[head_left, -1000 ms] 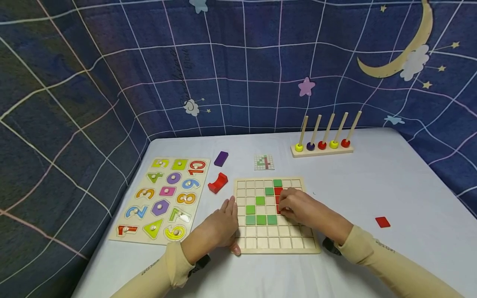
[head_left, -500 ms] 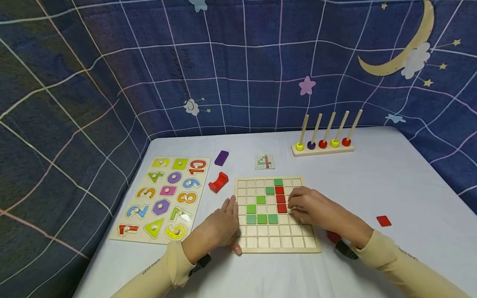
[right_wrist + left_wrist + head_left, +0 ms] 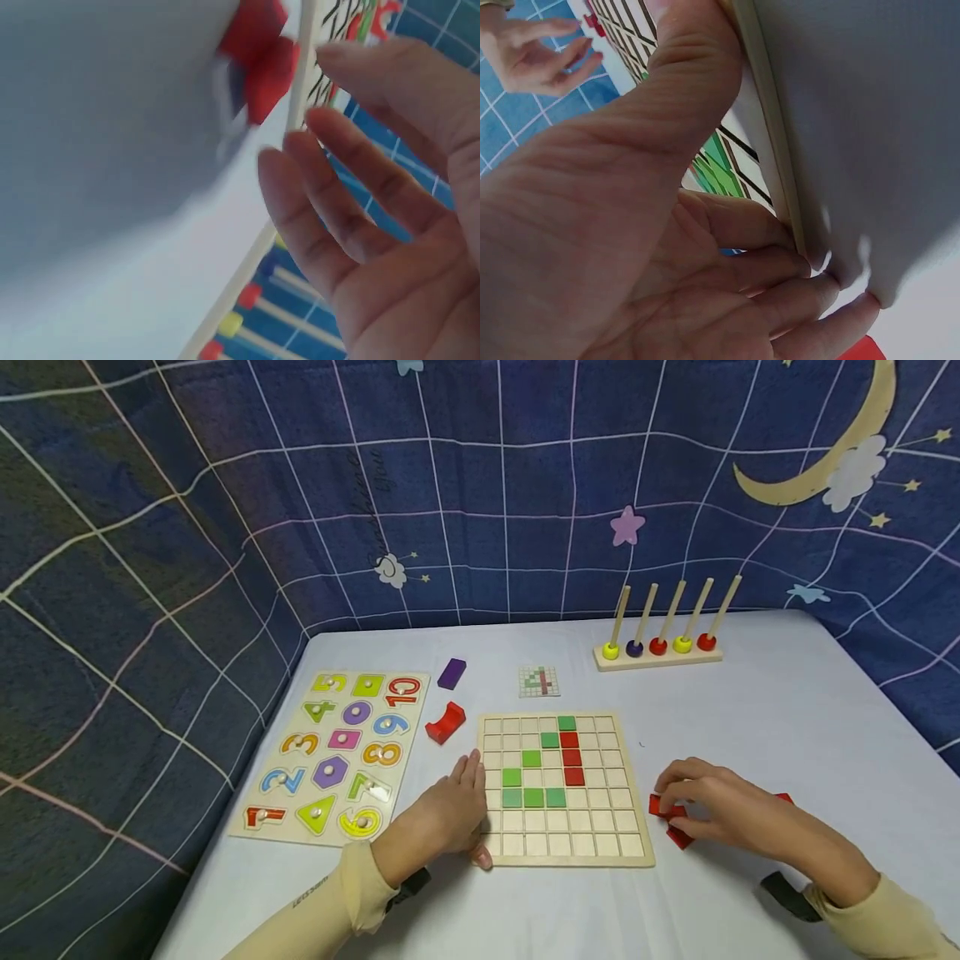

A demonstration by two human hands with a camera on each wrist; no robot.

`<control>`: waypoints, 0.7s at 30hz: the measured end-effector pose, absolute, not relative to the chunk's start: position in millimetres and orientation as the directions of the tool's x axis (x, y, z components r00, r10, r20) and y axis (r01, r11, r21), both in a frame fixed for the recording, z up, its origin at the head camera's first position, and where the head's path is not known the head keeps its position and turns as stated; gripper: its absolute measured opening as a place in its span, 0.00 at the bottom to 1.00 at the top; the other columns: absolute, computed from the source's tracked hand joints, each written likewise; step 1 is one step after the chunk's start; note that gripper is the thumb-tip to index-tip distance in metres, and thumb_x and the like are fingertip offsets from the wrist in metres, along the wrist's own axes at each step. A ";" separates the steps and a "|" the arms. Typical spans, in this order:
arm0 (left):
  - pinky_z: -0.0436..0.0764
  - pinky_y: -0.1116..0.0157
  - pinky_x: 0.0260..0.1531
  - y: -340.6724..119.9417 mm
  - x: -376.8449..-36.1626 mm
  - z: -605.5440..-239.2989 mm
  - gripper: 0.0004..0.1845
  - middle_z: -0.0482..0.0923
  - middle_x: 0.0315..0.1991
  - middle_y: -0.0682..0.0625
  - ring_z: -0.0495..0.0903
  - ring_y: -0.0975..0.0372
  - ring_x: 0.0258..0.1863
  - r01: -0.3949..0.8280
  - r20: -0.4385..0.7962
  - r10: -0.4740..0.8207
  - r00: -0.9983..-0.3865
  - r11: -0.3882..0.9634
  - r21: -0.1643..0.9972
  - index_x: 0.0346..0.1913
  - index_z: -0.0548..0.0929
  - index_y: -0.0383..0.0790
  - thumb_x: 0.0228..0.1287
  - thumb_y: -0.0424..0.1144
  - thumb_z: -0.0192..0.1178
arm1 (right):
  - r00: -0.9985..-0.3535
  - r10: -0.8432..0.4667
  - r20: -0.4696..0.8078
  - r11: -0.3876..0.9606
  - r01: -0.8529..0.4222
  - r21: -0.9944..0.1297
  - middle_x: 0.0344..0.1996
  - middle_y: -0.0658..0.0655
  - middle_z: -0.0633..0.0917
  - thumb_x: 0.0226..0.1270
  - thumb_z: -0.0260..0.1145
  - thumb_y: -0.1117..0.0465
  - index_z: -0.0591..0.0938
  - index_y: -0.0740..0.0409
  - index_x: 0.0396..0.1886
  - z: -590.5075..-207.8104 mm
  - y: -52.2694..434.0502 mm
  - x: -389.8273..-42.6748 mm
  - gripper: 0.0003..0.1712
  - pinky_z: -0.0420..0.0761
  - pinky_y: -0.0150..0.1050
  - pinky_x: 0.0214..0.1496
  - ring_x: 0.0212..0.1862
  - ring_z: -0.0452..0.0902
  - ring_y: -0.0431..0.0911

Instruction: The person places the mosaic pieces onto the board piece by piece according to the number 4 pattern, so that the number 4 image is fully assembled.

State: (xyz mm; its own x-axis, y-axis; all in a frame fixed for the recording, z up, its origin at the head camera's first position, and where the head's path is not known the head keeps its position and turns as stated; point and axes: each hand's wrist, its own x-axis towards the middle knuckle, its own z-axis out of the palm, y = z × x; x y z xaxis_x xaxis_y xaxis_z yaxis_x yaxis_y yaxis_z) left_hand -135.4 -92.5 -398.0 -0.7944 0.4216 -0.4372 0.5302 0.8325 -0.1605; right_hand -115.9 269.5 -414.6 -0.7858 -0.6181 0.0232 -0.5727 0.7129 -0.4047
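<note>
Fingers [image 3: 675,774] of the right hand [image 3: 716,806] are held loosely spread over the red tiles [image 3: 670,817], just right of the grid board [image 3: 564,858], gripping nothing. The board's left edge is pressed by the left hand [image 3: 442,814], fingers straight, on the desk [image 3: 750,710].

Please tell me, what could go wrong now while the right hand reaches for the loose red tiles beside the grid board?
The right hand hovers over several red tiles lying close together, so it may lift two at once or knock one away. The left hand only rests at the grid board edge; a nudge might shift the placed green tiles.
</note>
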 end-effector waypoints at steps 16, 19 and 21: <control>0.76 0.53 0.76 -90.9 -136.1 -397.3 0.68 0.55 0.86 0.35 0.61 0.46 0.85 0.506 -0.462 0.396 -0.793 0.851 -0.139 0.82 0.60 0.27 0.46 0.63 0.80 | -0.691 -0.672 0.265 0.594 -0.717 -0.365 0.39 0.42 0.83 0.50 0.82 0.74 0.85 0.42 0.34 -437.7 286.8 -110.3 0.23 0.85 0.29 0.38 0.41 0.77 0.33; 0.77 0.53 0.76 -90.6 -135.9 -396.7 0.68 0.55 0.86 0.34 0.61 0.46 0.85 0.510 -0.464 0.400 -0.791 0.849 -0.138 0.82 0.61 0.26 0.45 0.63 0.80 | -0.687 -0.676 0.267 0.590 -0.722 -0.363 0.41 0.42 0.83 0.51 0.82 0.74 0.86 0.43 0.35 -434.0 284.9 -109.9 0.22 0.85 0.29 0.38 0.42 0.77 0.34; 0.77 0.53 0.76 -90.3 -135.9 -396.1 0.68 0.56 0.86 0.34 0.62 0.46 0.85 0.512 -0.462 0.403 -0.790 0.848 -0.136 0.82 0.61 0.26 0.45 0.63 0.81 | -0.690 -0.678 0.253 0.590 -0.716 -0.373 0.42 0.43 0.83 0.52 0.82 0.73 0.86 0.43 0.36 -431.1 281.6 -110.1 0.22 0.86 0.29 0.39 0.42 0.77 0.34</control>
